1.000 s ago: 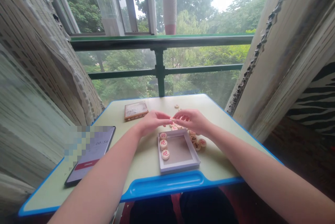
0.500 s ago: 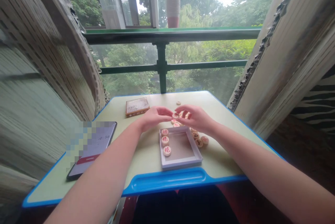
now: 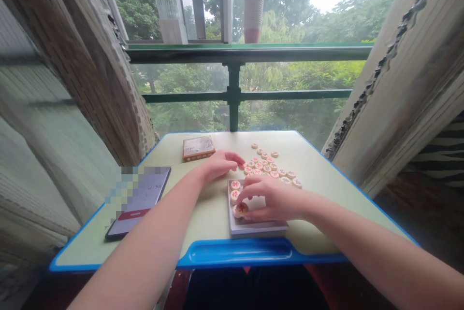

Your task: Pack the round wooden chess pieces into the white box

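My right hand (image 3: 270, 196) reaches over an open white box (image 3: 259, 229), its fingers closed on a round Chinese chess piece (image 3: 241, 209) with a red character. That piece is low over the box's near left corner, overlapping another piece. Along the box's left wall lie two more red-marked pieces (image 3: 235, 190). Beyond the box, my left hand (image 3: 226, 162) is open, thumb and fingers apart, its fingertips beside the loose pile of Chinese chess pieces (image 3: 266, 162). Whether they touch the nearest piece, I cannot tell. My right hand hides much of the box's inside.
A patterned box lid (image 3: 198, 147) lies at the back left of the table (image 3: 197, 223). On the left is a phone (image 3: 145, 204), partly pixelated. A blue tray groove (image 3: 241, 250) runs along the front edge. Curtains flank the window, with a green railing (image 3: 250, 53) behind.
My right hand has come from the pile down to the box, carrying a piece to its near left corner. My left hand stays by the pile. The view has shifted slightly.
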{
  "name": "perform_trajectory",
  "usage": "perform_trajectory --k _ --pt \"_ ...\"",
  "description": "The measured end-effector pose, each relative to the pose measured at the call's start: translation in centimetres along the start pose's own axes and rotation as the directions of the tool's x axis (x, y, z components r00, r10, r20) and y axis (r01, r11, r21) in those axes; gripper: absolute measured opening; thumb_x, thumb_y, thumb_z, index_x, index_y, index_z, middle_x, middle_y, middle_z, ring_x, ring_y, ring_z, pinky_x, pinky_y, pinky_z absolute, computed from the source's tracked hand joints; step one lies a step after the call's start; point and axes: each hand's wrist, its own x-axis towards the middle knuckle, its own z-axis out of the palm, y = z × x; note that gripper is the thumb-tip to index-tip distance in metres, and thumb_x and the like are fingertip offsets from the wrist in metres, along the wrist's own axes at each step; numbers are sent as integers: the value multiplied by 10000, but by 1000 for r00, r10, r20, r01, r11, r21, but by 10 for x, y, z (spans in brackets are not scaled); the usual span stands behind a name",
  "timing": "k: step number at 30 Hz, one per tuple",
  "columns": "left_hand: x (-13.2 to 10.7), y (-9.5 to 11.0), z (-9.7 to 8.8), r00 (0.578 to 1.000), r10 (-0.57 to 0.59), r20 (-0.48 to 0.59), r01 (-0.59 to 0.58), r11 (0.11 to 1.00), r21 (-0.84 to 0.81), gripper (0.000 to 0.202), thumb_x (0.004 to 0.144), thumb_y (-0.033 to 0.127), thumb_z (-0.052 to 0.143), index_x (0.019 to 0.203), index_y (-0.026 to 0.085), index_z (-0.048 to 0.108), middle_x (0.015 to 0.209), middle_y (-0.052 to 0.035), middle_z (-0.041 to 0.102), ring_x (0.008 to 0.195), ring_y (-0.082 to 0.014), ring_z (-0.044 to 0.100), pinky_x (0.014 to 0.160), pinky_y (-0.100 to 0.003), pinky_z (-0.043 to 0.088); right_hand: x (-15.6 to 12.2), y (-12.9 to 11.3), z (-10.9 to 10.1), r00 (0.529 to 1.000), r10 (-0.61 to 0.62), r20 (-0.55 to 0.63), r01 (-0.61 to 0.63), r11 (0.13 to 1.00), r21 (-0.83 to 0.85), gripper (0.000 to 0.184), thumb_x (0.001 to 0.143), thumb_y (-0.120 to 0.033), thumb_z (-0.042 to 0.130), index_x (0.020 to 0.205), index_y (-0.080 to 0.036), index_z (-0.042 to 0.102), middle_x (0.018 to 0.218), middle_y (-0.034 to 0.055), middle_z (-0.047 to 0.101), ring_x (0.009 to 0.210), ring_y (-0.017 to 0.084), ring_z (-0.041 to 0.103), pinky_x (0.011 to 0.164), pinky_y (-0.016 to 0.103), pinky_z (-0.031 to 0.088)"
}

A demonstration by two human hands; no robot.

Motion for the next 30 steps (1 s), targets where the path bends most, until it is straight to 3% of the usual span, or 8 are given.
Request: perform_trajectory --k 8,17,20,24,30 --pt "3 -4 2 997 -68 -27 69 996 54 298 547 120 490 789 127 663 769 -44 666 680 -127 552 646 -242 430 5 1 9 1000 -26 -6 26 992 -122 197 762 -298 622 916 -185 668 865 48 600 778 146 533 711 260 435" --pt "2 -3 -2 990 -137 44 137 990 -5 277 549 123 533 791 128 668 786 -43 660 623 -103 517 585 -227 392 5 7 7 999 -23 -47 19 997 -74 196 742 -345 638 844 -180 666 767 27 555 689 122 500 661 243 421" --pt "4 -5 -2 990 -131 46 132 990 -38 256 549 122 540 770 125 670 750 -44 661 604 -99 516 561 -221 380 4 8 5 998 -15 -55 10 997 -77 135 735 -286 631 791 -163 639 743 16 539 675 113 486 651 235 410" --pt "5 -7 -3 991 -123 49 126 990 -56 244 558 124 539 760 125 677 748 -53 673 650 -114 555 587 -222 394 4 7 4 999 28 29 -25 996 -90 42 675 -165 626 691 -163 588 722 -1 532 635 98 463 599 214 384" --pt "4 -6 -4 989 -136 50 139 988 -61 253 563 107 515 758 117 676 745 -58 676 647 -114 561 607 -226 410 8 7 10 997 65 41 -62 994 -86 44 691 -141 592 653 -155 573 688 -4 519 612 93 452 569 207 361"
